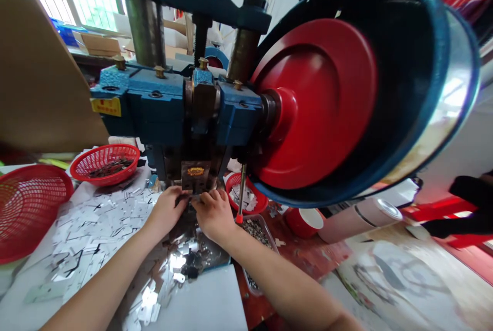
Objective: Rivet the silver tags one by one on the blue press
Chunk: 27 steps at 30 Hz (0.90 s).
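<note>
In the middle of the head view, both hands are at the foot of a blue punch press (154, 107), close under its metal ram block (195, 174). My left hand (168, 213) is closed, thumb and fingertips pinched together at the left of the die; what they hold is too small to make out. Beside it, my right hand (215, 216) has its fingers curled at the die's right side, and their tips are mostly hidden. Shiny flat metal pieces (179, 261) lie on the press bed below my wrists. A large heap of similar flat pieces (103, 223) spreads out to the left.
Left of the heap stand a red basket (33, 207) and another red basket (106, 164) with dark parts. A third red basket (256, 195) and a clear tray (256, 233) of small parts are at right. A large red flywheel (319, 99) overhangs them; a pink flask (358, 218) lies beyond.
</note>
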Available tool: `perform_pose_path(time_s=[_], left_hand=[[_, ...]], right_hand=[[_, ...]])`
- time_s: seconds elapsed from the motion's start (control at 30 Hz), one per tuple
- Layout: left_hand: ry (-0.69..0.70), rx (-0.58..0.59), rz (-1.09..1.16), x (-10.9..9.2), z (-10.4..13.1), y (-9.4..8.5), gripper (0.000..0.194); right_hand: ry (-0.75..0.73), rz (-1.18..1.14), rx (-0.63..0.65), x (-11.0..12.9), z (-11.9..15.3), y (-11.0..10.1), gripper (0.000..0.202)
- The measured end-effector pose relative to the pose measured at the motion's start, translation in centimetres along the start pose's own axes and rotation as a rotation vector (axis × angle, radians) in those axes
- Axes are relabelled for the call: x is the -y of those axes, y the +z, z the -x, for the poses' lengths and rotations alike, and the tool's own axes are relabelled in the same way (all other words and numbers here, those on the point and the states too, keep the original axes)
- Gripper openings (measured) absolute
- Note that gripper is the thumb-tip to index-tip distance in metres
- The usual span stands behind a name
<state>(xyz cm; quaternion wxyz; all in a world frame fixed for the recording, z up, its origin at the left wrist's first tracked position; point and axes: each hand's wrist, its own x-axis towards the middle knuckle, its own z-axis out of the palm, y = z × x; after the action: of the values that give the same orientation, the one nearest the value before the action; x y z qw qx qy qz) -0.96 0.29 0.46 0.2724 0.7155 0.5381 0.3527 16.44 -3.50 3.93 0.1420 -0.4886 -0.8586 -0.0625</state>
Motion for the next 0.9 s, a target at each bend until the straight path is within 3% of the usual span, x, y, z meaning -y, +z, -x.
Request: perform_pose_path(time_s=[0.2,0.37,0.5,0.77,0.9], left_hand=[[0.007,0.023,0.012,0.2,-0.4,0.2,0.032],[0.015,0.036,0.018,0.2,-0.7,0.1,0.035],[0.023,0.030,0.014,-0.1,-0.5,0.1,0.032],[0.019,0.030,0.043,-0.2,-0.1,0.1,0.031],[-0.021,0.045,0.086,0.2,-0.5,0.3,0.032]], right_hand=[[0.013,-0.027,0.033,0.0,-0.8,-0.6,0.022],[0.158,-0.215,0.065,-0.6,-1.5,-0.2,0.026],[0.193,-0.342,0.057,-1.2,-1.2,0.2,0.034],[-0.015,-0.140,0.032,-1.0,-0.5,-0.6,0.027],[-0.025,-0.086,0.057,-0.9,-1.1,-0.5,0.023]])
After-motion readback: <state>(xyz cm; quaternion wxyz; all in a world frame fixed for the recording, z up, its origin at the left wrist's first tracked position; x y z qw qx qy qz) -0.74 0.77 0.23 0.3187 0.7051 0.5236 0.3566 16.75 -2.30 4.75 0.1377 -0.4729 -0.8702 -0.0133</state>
